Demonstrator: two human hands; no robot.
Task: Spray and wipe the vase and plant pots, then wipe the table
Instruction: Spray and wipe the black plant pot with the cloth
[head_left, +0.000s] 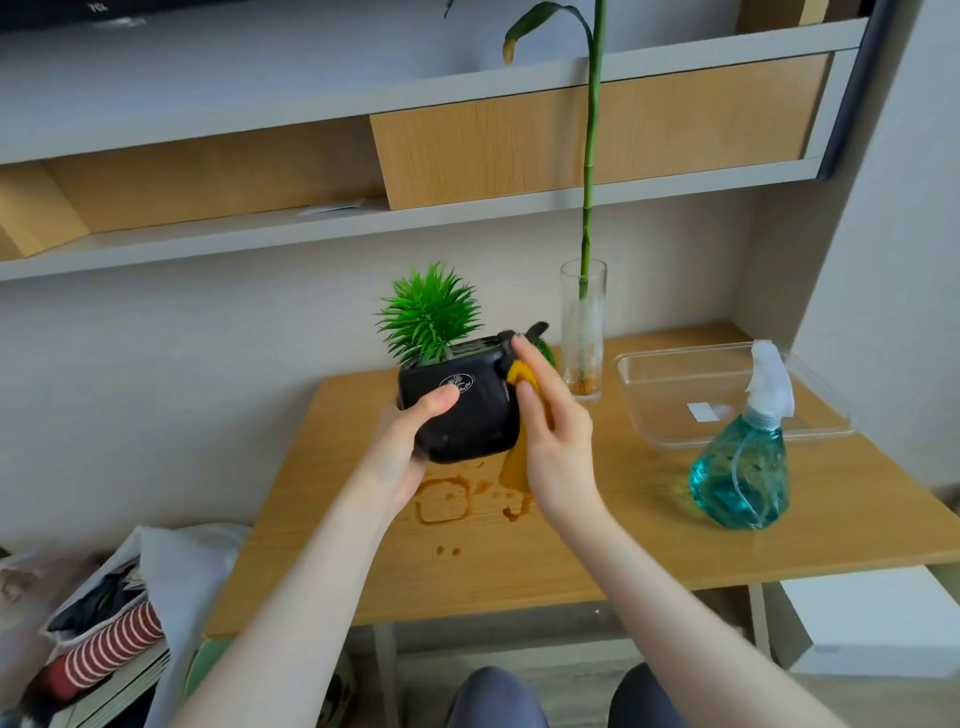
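Left hand (410, 441) grips the black plant pot (460, 410) from its left side and underside, thumb curled across the front face beside the white round logo, holding it lifted and tilted above the wooden table (597, 545). Right hand (556, 441) presses a mustard-yellow cloth (514, 462) against the pot's right side; its fingers lie fairly straight along the cloth, pinning it to the pot, and the cloth's loose end hangs down below the pot. A spiky green artificial plant (428, 314) sticks up from the pot.

Directly under the pot, wet marks (447, 501) lie on the table: a square ring and a few drops. Behind the pot and to its right stands a tall clear glass vase (583, 332) with a green bamboo stalk (592, 156) rising out of it. A second small dark pot (540, 340) is mostly hidden between the held pot and the vase. Farther right of the pot, a clear plastic tray (649, 410) rests on the table, and in front of the tray stands a blue-green spray bottle (743, 467) with a white trigger head, well apart from both hands. Above the pot, wall shelves (467, 213) with wooden panels run across the wall.
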